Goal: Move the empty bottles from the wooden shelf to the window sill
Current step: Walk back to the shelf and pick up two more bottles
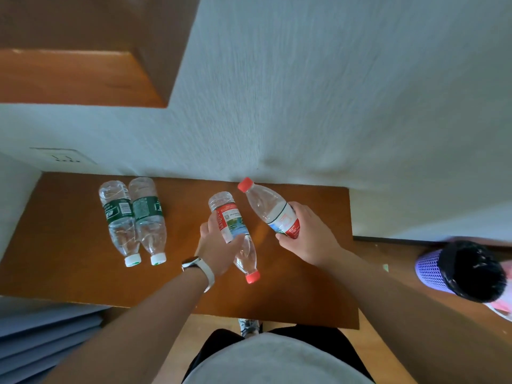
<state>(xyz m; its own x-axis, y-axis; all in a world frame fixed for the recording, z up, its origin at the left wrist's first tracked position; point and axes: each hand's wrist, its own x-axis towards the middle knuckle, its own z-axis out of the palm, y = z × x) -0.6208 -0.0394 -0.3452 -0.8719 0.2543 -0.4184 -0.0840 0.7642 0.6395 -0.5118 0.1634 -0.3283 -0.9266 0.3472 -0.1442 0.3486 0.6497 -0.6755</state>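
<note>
While both hands grip: the person stands over the wooden shelf [69, 245], one bottle in each hand
Left hand [219, 248]: wrapped around the label of a red-capped bottle [235, 231] whose cap points toward the person; it lies low over the shelf, and whether it touches the wood cannot be told
Right hand [307, 234]: closed on the base end of a second red-capped bottle [270, 209], tilted with its cap toward the wall
Left behind: two green-label bottles [133, 220] lie side by side, touching, on the shelf's left part, white caps toward the person
Step in hand: picking up the first pair, judging by the grips
Window sill: not in view
Next move: likely lifting both bottles clear and turning away to find the sill; thin empty plastic may buckle under a hard squeeze
Nearby: purple bin [460, 270] on the floor, right
</note>
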